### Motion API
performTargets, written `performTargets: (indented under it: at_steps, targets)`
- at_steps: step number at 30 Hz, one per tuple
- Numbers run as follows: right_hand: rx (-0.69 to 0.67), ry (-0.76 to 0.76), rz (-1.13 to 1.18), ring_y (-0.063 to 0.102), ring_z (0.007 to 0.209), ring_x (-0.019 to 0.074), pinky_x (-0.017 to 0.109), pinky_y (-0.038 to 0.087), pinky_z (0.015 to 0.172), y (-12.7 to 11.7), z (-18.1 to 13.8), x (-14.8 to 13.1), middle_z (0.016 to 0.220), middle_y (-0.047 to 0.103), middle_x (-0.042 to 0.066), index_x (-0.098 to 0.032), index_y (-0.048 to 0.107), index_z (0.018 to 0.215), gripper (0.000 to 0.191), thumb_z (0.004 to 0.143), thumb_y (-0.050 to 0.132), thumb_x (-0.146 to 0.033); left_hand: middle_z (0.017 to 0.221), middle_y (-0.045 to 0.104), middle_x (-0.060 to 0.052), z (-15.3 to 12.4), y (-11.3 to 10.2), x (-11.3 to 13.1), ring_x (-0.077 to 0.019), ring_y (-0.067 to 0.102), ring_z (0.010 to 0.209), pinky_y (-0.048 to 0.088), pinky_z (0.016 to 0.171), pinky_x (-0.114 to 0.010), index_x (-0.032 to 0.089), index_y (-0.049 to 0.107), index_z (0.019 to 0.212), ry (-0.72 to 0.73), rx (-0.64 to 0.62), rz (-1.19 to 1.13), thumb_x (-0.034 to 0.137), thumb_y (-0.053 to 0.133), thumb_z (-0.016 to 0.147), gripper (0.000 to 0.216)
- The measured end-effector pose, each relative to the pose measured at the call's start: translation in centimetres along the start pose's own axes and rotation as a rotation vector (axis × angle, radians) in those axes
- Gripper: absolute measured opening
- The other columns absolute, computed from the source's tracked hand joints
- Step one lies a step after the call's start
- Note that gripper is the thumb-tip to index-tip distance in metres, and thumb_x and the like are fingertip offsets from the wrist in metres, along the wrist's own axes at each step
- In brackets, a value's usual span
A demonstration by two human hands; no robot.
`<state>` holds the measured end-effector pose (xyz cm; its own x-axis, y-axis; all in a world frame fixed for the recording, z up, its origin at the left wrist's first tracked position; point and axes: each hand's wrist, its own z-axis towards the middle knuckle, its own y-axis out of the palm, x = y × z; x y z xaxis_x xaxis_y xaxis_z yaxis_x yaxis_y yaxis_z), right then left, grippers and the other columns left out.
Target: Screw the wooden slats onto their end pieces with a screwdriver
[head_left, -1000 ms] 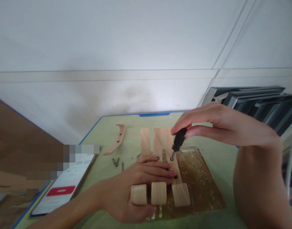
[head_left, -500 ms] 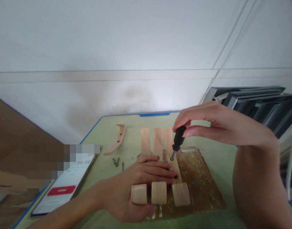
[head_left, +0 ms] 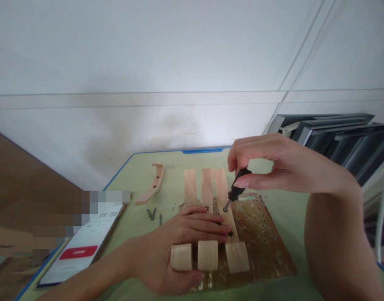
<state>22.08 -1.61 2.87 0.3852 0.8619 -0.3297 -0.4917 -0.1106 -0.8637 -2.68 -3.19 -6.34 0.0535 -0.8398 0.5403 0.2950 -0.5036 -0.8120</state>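
Three light wooden slats (head_left: 207, 184) lie side by side on the green table, their near ends thick and rounded. My left hand (head_left: 179, 242) lies flat across them with its fingers stretched out, pressing them down. My right hand (head_left: 273, 163) pinches the black handle of a small screwdriver (head_left: 236, 188). The screwdriver leans to the right, and its tip sits in a hole of the rightmost slat (head_left: 224, 196).
A scratched brown board (head_left: 264, 238) lies under the slats. A curved wooden piece (head_left: 154, 184) and a few dark screws (head_left: 152, 214) lie to the left. A phone (head_left: 82, 246) with a timer and a red button rests near the table's left edge. Dark frames (head_left: 333, 129) stand stacked at right.
My right hand has turned and closed more tightly on the screwdriver handle, which now leans further to the right. My left hand and the slats have stayed put.
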Motion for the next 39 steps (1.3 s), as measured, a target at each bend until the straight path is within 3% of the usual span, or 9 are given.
performTargets:
  at_steps: [8, 17, 22, 29, 39]
  targets:
    - [0.009, 0.129, -0.1, 0.04, 0.061, 0.007, 0.022, 0.029, 0.058, 0.4, -0.2, 0.3, 0.069, 0.052, -0.002, -0.016, 0.039, 0.067, 0.026, 0.085, 0.051, -0.031, 0.133, 0.05, -0.002, 0.1, 0.0, 0.0, -0.0212, 0.043, 0.126, 0.021, 0.11, -0.037, 0.025, 0.033, 0.131, -0.016, -0.015, -0.022, 0.031, 0.055, 0.075, 0.06]
    - [0.016, 0.178, -0.129, 0.03, 0.051, 0.0043, 0.021, 0.023, 0.048, 0.4, 0.0, -0.4, 0.055, 0.037, -0.005, -0.015, 0.038, 0.061, 0.032, 0.085, 0.049, -0.035, 0.133, 0.05, -0.002, 0.0, 0.0, 0.0, -0.0208, 0.042, 0.126, 0.02, 0.111, -0.036, 0.025, 0.034, 0.131, -0.015, -0.01, -0.022, 0.03, 0.055, 0.075, 0.06]
    - [0.033, 0.162, -0.148, 0.033, 0.051, 0.0042, 0.02, 0.024, 0.048, 0.5, -0.1, -0.2, 0.056, 0.039, -0.005, -0.014, 0.046, 0.067, 0.028, 0.085, 0.05, -0.036, 0.134, 0.049, -0.001, -0.1, 0.1, -0.1, -0.0194, 0.041, 0.127, 0.018, 0.111, -0.033, 0.025, 0.033, 0.131, -0.003, -0.009, 0.002, 0.028, 0.057, 0.073, 0.062]
    - [0.006, 0.038, -0.059, 0.05, 0.065, 0.0062, 0.02, 0.037, 0.058, 0.2, 0.2, -0.4, 0.078, 0.06, 0.001, -0.011, 0.058, 0.089, 0.017, 0.085, 0.053, -0.026, 0.135, 0.048, -0.001, 0.0, 0.0, -0.1, -0.0184, 0.041, 0.127, 0.019, 0.111, -0.031, 0.024, 0.033, 0.131, 0.009, -0.009, 0.013, 0.028, 0.057, 0.074, 0.062]
    - [-0.038, 0.007, 0.053, 0.061, 0.088, 0.011, 0.02, 0.045, 0.076, -0.7, -0.5, -0.5, 0.101, 0.065, 0.006, -0.013, 0.061, 0.102, 0.02, 0.086, 0.05, -0.018, 0.133, 0.05, -0.003, -0.1, 0.2, -0.2, -0.0186, 0.042, 0.126, 0.018, 0.111, -0.032, 0.022, 0.034, 0.13, 0.021, 0.009, 0.049, 0.027, 0.059, 0.072, 0.063]
